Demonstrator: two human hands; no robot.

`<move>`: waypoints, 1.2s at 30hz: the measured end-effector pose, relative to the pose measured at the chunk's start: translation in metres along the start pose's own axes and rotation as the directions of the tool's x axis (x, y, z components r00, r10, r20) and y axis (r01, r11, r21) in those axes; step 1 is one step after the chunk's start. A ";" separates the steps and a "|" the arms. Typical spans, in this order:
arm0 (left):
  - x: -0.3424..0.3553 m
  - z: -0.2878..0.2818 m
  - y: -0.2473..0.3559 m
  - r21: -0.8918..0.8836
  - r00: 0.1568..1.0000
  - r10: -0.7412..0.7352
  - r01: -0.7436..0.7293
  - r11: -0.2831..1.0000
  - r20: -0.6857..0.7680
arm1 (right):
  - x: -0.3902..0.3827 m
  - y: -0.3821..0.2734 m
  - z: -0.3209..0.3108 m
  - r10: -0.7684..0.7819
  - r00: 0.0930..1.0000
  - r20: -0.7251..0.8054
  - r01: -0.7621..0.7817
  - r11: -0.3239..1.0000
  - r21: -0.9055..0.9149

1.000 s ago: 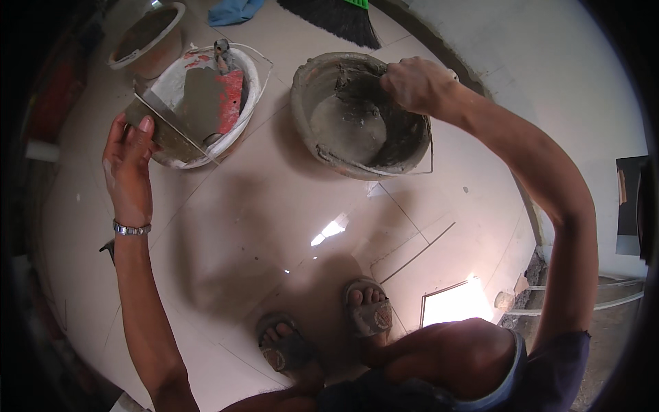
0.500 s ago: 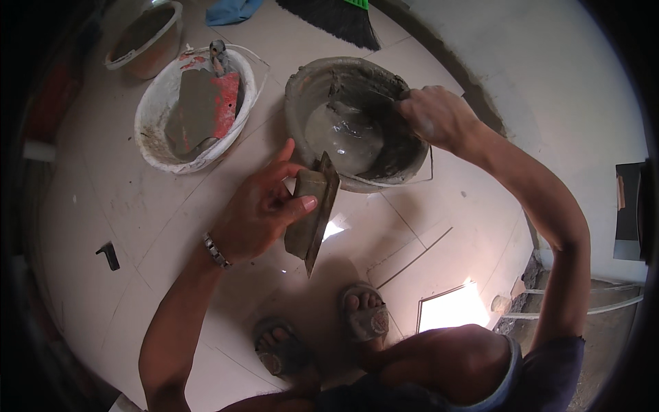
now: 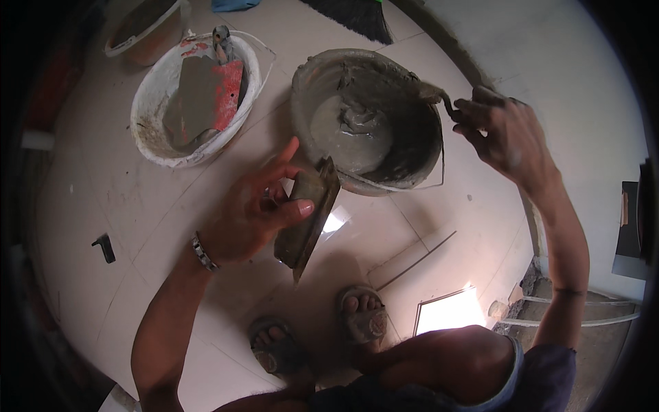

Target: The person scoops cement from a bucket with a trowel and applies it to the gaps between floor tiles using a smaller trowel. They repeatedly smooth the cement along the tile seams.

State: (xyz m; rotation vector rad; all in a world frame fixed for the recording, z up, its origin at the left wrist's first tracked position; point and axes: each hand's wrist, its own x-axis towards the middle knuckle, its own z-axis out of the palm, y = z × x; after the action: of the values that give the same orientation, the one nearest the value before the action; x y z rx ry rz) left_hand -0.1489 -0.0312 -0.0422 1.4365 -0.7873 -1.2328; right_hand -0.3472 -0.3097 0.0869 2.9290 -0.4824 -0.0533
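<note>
Left hand (image 3: pixel 257 209) pinching the float (image 3: pixel 305 233), right hand (image 3: pixel 508 137) pinching the trowel (image 3: pixel 430 92) at the bucket (image 3: pixel 415 141), where one careless tilt could drip mortar (image 3: pixel 357 127) onto the floor (image 3: pixel 82 185)!

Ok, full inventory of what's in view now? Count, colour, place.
Grey bucket: 1, grey, upper centre
Mortar: one mass, grey, inside grey bucket
White bucket: 1, white, upper left
Blade tool: 1, grey and red, in white bucket
Pot: 1, brownish, white rim, top left
Cloth: 1, blue, top edge
Broom: 1, black, top edge
Bent piece: 1, black, floor, left
Wall: 1, pale, right
Float: 1, grey-brown, left hand
Trowel: 1, grey, right hand
Watch: 1, silver, left wrist
Sandals: 2, dark, bottom centre
Hands: 2, bare, left at centre, right at upper right
Feet: 2, bare-toed, in sandals
</note>
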 end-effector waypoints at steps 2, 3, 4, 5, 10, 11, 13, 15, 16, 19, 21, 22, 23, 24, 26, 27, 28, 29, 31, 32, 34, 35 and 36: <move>0.001 -0.002 0.001 0.065 1.000 0.017 -0.016 0.998 -0.005 | 0.010 -0.001 -0.007 0.019 0.999 0.037 -0.019 1.000 0.008; 0.001 -0.002 0.001 0.057 1.000 0.002 -0.002 0.998 0.000 | 0.014 -0.001 -0.009 0.029 0.998 0.054 -0.030 1.000 0.009; 0.001 -0.003 0.001 0.050 1.000 -0.014 0.014 0.999 0.003 | 0.019 -0.005 -0.008 0.015 0.997 0.080 -0.012 0.999 -0.040; 0.000 -0.003 0.002 0.044 1.000 -0.031 0.031 0.999 0.004 | 0.024 -0.009 -0.004 0.001 0.994 0.105 0.008 0.996 -0.087; 0.001 0.002 0.002 -0.040 0.998 -0.060 0.061 0.997 0.011 | 0.032 -0.026 0.026 -0.048 0.989 0.137 0.077 0.972 -0.220; 0.001 0.002 0.001 -0.036 0.998 -0.059 0.059 0.998 0.004 | 0.034 -0.031 0.031 -0.073 0.989 0.129 0.102 0.967 -0.232; 0.001 0.002 0.001 -0.022 0.999 -0.045 0.045 0.999 0.001 | 0.034 -0.038 0.046 -0.119 0.987 0.111 0.144 0.955 -0.259; 0.001 0.001 0.001 -0.009 0.999 -0.042 0.042 0.999 0.008 | 0.037 -0.044 0.045 -0.124 0.980 0.154 0.159 0.957 -0.242; 0.002 0.000 0.000 -0.005 0.999 -0.048 0.049 0.999 0.011 | 0.040 -0.046 0.044 -0.095 0.978 0.185 0.138 0.962 -0.237; 0.003 -0.001 -0.002 0.009 0.998 -0.062 0.062 0.998 0.014 | 0.047 -0.025 0.052 -0.034 0.975 0.222 0.064 0.989 -0.130; 0.004 -0.002 -0.003 0.029 0.999 -0.050 0.050 0.998 0.016 | 0.051 -0.012 0.053 0.009 0.968 0.249 0.005 0.998 -0.057; 0.004 -0.004 -0.005 0.043 0.999 -0.036 0.035 0.998 0.017 | 0.054 -0.010 0.053 0.035 0.961 0.274 -0.027 0.999 -0.034; 0.004 -0.004 -0.005 0.056 1.000 -0.023 0.023 0.998 0.011 | 0.057 -0.007 0.052 0.061 0.952 0.299 -0.060 0.998 -0.011; 0.004 -0.004 -0.005 0.067 1.000 -0.012 0.011 0.998 0.008 | 0.059 -0.001 0.051 0.074 0.945 0.319 -0.087 0.996 0.028; 0.004 -0.002 -0.002 0.085 1.000 0.009 -0.008 0.996 -0.011 | 0.061 0.016 0.046 0.099 0.928 0.360 -0.145 0.984 0.104; 0.004 -0.002 -0.002 0.078 1.000 -0.010 0.010 0.997 0.003 | 0.060 0.021 0.045 0.131 0.930 0.344 -0.164 0.984 0.069; 0.004 -0.002 -0.002 0.071 0.999 -0.029 0.027 0.997 0.018 | 0.058 0.026 0.045 0.163 0.931 0.327 -0.184 0.982 0.033; 0.005 -0.002 -0.002 0.062 0.999 -0.030 0.028 0.998 0.030 | 0.056 0.029 0.043 0.196 0.931 0.309 -0.205 0.979 -0.004; 0.002 -0.005 -0.002 0.054 0.999 -0.033 0.032 0.998 0.025 | 0.060 0.004 0.027 0.234 0.894 0.383 -0.226 0.972 -0.065; 0.002 -0.005 -0.003 0.048 0.999 -0.033 0.032 0.998 0.018 | 0.063 -0.007 0.021 0.256 0.871 0.418 -0.236 0.967 -0.101; 0.004 -0.004 -0.003 0.031 0.999 -0.025 0.024 0.999 0.026 | 0.060 -0.011 0.023 0.201 0.879 0.432 -0.164 0.979 -0.122; 0.004 -0.003 -0.001 0.022 0.999 -0.029 0.028 0.999 0.029 | 0.058 -0.012 0.024 0.172 0.881 0.440 -0.126 0.983 -0.131; 0.005 -0.003 0.000 0.013 0.999 -0.033 0.033 0.999 0.033 | 0.059 -0.012 0.025 0.176 0.875 0.451 -0.131 0.983 -0.129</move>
State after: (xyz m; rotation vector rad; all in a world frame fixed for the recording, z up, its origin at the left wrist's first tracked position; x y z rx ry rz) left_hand -0.1450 -0.0349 -0.0436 1.4472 -0.7983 -1.2821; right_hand -0.2888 -0.3218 0.0596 2.7587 -0.7539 -0.7458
